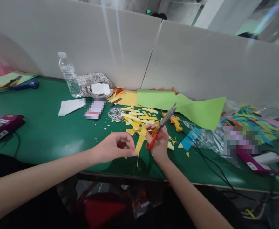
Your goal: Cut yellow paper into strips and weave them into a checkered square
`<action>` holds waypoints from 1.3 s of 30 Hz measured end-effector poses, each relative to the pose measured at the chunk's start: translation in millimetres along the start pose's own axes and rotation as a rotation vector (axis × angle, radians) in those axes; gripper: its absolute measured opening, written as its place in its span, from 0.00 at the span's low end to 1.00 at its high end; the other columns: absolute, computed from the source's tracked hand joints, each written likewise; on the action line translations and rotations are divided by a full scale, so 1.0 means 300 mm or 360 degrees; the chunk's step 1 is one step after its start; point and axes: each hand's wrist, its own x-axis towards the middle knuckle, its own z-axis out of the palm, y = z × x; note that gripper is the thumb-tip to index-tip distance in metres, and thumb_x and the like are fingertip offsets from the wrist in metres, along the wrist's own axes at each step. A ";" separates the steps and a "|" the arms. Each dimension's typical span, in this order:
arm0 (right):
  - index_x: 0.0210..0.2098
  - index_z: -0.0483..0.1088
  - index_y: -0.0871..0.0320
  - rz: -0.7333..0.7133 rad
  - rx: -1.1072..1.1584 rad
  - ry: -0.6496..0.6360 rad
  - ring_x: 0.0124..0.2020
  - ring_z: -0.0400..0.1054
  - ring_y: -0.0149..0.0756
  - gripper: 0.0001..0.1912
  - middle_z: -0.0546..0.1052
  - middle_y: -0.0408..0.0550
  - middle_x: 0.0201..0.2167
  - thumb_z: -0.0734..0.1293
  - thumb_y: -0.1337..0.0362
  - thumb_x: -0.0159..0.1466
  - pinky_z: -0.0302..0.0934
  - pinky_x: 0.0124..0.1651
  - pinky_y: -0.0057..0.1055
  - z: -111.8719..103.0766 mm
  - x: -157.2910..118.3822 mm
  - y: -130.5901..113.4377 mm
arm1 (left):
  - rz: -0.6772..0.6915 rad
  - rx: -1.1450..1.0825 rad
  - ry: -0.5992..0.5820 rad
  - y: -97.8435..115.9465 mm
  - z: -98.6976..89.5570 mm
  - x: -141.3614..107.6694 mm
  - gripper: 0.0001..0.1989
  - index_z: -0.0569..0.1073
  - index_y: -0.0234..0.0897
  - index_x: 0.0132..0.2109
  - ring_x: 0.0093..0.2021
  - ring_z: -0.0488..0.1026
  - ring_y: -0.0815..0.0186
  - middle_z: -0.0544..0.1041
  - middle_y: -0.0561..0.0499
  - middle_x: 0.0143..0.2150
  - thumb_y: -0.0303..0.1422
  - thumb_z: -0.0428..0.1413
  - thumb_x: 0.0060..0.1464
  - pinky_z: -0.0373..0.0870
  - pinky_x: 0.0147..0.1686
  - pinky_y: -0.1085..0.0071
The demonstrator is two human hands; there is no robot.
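A yellow paper strip (141,141) slants between my two hands above the front of the green table. My left hand (119,144) pinches its lower end between thumb and finger. In my right hand (159,141) are scissors (163,119) with orange-red handles, their blades pointing up and away. The fingers of that hand also reach the strip's upper end, though the exact grip there is partly hidden. Just beyond my hands lies a loose pile of cut yellow paper pieces (139,117). A yellow glue gun (176,122) rests right of the pile.
Green paper (199,111) leans along the grey partition (201,63). A water bottle (69,74) and patterned cloth (93,79) stand back left, near a phone (95,109). A black cord (208,163) crosses the right side, by plastic bags (209,140) and purple power strips (251,162).
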 end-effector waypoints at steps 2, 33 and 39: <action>0.29 0.60 0.54 0.0031 0.0080 0.0065 0.32 0.68 0.32 0.12 0.71 0.39 0.29 0.67 0.72 0.48 0.62 0.38 0.32 -0.008 0.015 0.011 | -0.0033 -0.0002 0.0011 -0.012 -0.001 0.001 0.10 0.67 0.35 0.28 0.23 0.64 0.75 0.70 0.57 0.25 0.31 0.63 0.42 0.60 0.25 0.76; 0.25 0.61 0.56 0.0645 0.0288 -0.0078 0.24 0.65 0.27 0.21 0.68 0.36 0.23 0.76 0.62 0.39 0.62 0.26 0.26 0.006 0.002 -0.021 | 0.0242 0.0944 0.0473 -0.083 -0.223 0.097 0.11 0.76 0.37 0.34 0.31 0.75 0.65 0.78 0.50 0.29 0.39 0.56 0.49 0.69 0.32 0.72; 0.25 0.62 0.57 0.0497 0.0348 0.0392 0.18 0.62 0.22 0.20 0.68 0.35 0.24 0.76 0.65 0.39 0.60 0.21 0.22 -0.096 0.104 0.000 | 0.0204 0.2124 0.0701 -0.054 -0.335 0.097 0.19 0.70 0.40 0.53 0.46 0.73 0.55 0.77 0.45 0.46 0.28 0.46 0.55 0.67 0.44 0.61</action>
